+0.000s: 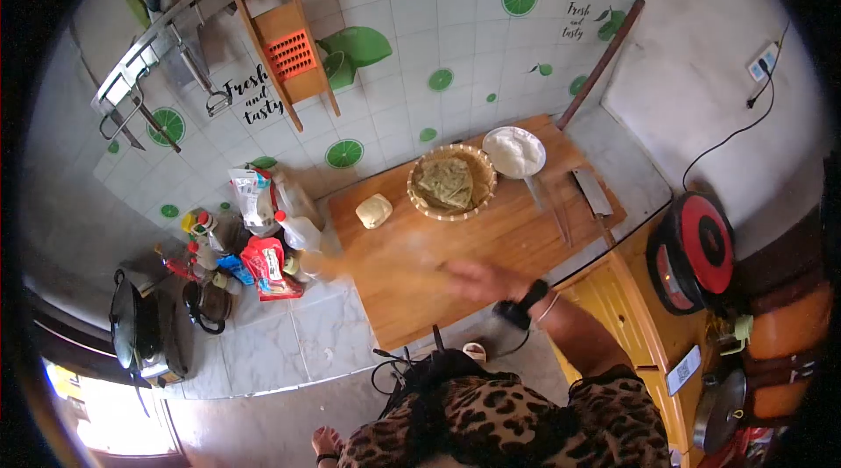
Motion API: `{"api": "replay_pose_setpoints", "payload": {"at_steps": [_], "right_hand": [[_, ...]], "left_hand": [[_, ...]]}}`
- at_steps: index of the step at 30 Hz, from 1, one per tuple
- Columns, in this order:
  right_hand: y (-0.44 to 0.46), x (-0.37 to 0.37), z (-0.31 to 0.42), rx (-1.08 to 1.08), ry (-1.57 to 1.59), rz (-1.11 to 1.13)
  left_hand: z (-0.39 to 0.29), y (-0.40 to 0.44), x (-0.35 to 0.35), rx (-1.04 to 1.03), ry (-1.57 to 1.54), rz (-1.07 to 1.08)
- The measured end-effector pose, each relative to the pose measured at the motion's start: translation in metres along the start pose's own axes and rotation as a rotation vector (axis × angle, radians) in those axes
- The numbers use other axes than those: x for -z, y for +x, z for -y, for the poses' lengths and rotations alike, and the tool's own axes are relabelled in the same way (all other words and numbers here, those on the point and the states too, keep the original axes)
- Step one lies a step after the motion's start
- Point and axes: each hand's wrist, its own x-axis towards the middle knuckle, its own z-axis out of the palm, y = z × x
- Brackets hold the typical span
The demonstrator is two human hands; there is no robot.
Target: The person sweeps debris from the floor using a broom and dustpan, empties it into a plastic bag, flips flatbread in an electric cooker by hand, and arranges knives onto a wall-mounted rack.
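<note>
Leopard-print top (pixel 526 420) nearest, filling the lower middle of view. Beyond it, the tiled desk (pixel 333 337) along the wall, with a wooden board (pixel 390 306) lying flat on it.

Pale wooden rod (pixel 385 272), probably a rolling pin, badly motion-blurred above the board. Long axis runs roughly left to right across me, left end a touch farther out and reaching past the board's left edge, toward the bottles. Contact with the board: cannot tell.

Right hand (pixel 477 282) at the rod's right end, fingers closed round it as far as the blur allows; single fingers not readable. Rod extends leftward from those fingers. Right arm is clearly the nearer one, dark watch (pixel 526 300) at the wrist.

Left hand (pixel 325 440) low, off the front of the desk, well apart from rod and board. Fingers look slightly apart, nothing seen in them.

Woven basket (pixel 411 185) beyond the rod, near the board's far edge, folded flatbread (pixel 445 183) inside. Metal bowl (pixel 486 146) just beside it on the right, white powder (pixel 519 153) in it. Cleaver (pixel 592 193) farther right, toward the board's right edge. Smallest, a pale dough lump (pixel 374 211) left of the basket, on the far side of the rod, touching neither.
</note>
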Motion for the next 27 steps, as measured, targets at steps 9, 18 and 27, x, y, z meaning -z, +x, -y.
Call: {"api": "replay_pose_setpoints", "payload": {"at_steps": [9, 18, 27], "right_hand": [[-0.029, 0.098, -0.174, -0.444, 0.715, -1.230], [-0.029, -0.024, -0.042, 0.115, -0.025, 0.130], [-0.082, 0.023, -0.115, -0.409, 0.579, -1.115]], "left_hand": [[0.030, -0.028, 0.020, 0.073, -0.275, 0.003], [0.004, -0.017, -0.011, -0.009, 0.039, 0.053], [-0.015, -0.019, -0.047, -0.015, 0.171, 0.077]]}}
